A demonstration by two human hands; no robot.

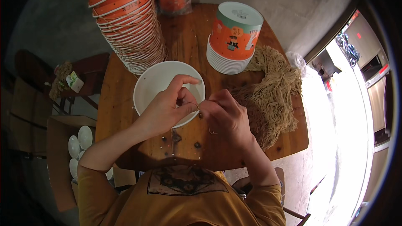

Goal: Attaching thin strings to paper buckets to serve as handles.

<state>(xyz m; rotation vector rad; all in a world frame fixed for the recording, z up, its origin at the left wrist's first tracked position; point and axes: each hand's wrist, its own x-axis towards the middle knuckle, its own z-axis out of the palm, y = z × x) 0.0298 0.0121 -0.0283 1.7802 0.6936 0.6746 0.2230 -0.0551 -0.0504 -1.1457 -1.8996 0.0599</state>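
A white-lined paper bucket stands mouth up in front of me on the wooden table. Over its right side, my left hand pinches with the thumb, its index finger raised and bent. My right hand meets it fingertip to fingertip just outside the rim, fingers curled closed. Between the fingertips is a bit of thin tan cord, mostly hidden. A thin loop of cord hangs below my right hand. To the right lies a big heap of tan cords.
A tall stack of orange buckets with cords rises at the back left. Upturned nested buckets stand at the back right. Small beads dot the table's near edge. A cardboard box with white cups sits lower left.
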